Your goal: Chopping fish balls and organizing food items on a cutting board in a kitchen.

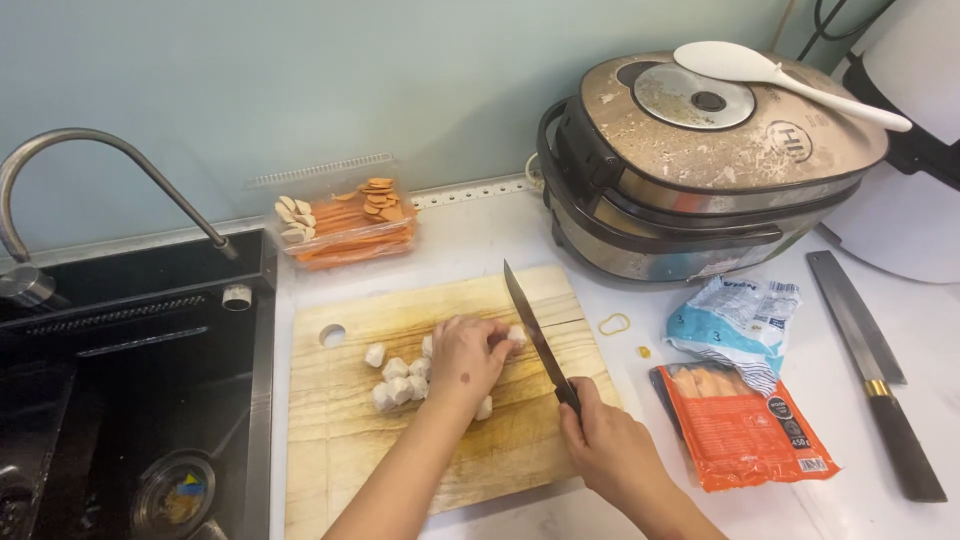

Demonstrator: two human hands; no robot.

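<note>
A wooden cutting board [340,440] lies on the white counter beside the sink. My left hand [465,358] rests on a pale round food ball [516,336] near the board's middle, fingers curled over it. Several cut pale pieces [397,381] lie just left of that hand. My right hand [607,448] grips the dark handle of a kitchen knife [533,332], whose blade points away from me and stands right next to the held ball.
A black sink [120,380] with a curved tap [95,150] is at the left. A clear tray of sliced sausage [345,225] sits behind the board. A rice cooker [700,160] with a white spoon [780,75], two food packets [745,420], a rubber band [614,323] and a cleaver [870,370] are at the right.
</note>
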